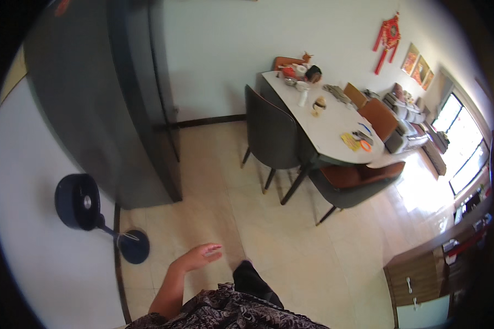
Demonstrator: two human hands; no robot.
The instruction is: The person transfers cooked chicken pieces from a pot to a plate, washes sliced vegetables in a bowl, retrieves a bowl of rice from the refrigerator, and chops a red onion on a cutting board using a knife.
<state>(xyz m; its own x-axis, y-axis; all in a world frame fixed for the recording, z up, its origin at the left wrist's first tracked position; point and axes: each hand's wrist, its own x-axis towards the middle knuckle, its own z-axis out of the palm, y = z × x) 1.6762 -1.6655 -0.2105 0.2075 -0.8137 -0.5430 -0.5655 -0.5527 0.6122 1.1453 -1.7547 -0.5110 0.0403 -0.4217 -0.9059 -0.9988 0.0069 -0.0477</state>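
Note:
My left hand (200, 256) hangs in front of my body above the tiled floor (288, 230), its fingers slightly parted and nothing held. It is nearest to a dark blue standing fan (79, 201) by the wall on the left, without touching it. My right hand is out of view. Farther ahead stands a white-topped dining table (333, 135) that bears a yellow packet (350, 142), an orange ring (366, 146), a jar-like container (319, 106), a white bottle (303, 98) and several bowls and other items.
A tall dark grey cabinet or refrigerator (90, 103) rises at the left. Dark chairs with brown seats (271, 127) surround the table. At the lower right stands a wooden drawer cabinet (420, 275). Sofas (407, 131) are near the bright window (465, 135).

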